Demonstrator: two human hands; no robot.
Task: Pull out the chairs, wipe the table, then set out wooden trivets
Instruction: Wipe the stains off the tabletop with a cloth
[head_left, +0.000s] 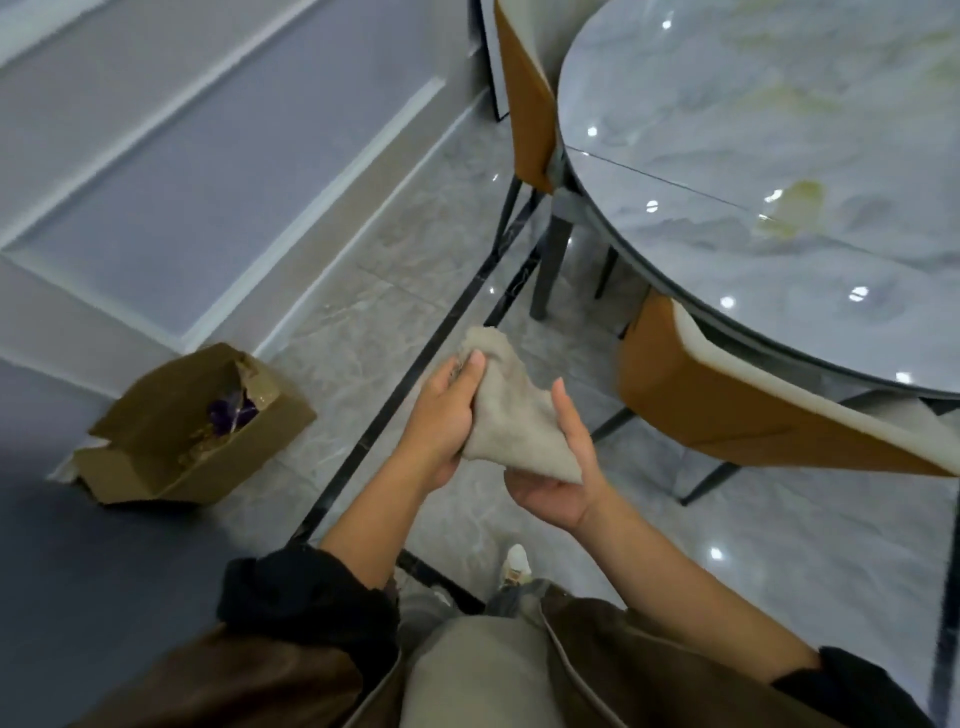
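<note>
Person stands on grey tiled floor (405, 270), looking down at both hands, which are held in front of the body and well clear of the worktop (727, 130). Beige cloth (511, 415) is bunched between them, off any surface. Left hand (441, 421) takes the upper part: its grip is closed round the cloth, fingers curled over the top fold, thumb pressed flat against the fabric. Right hand (558, 475) sits lower, palm turned up, the cloth's bottom corner lying in it; its grip is cupped, fingers curving up along the cloth's right side. Worktop is round, glossy grey marble pattern, to the right and ahead; ceiling lights reflect in it. A yellowish spill (792, 208) sits on it near a seam line. Two chairs with orange backs and pale seat shells are pushed in against the rim: near chair (727, 415) just beside the right hand's side of the scene, far chair (524, 114) at the upper edge, its dark legs showing below. An open cardboard box (208, 431) lies on the floor to the left, against the panelled wall (156, 182), with something purple and crumpled inside; contents unclear. A black inlay strip (415, 364) runs diagonally across the tiles under the hands. One pale shoe (518, 564) shows below. Dark cuffs are pushed up both forearms.
</note>
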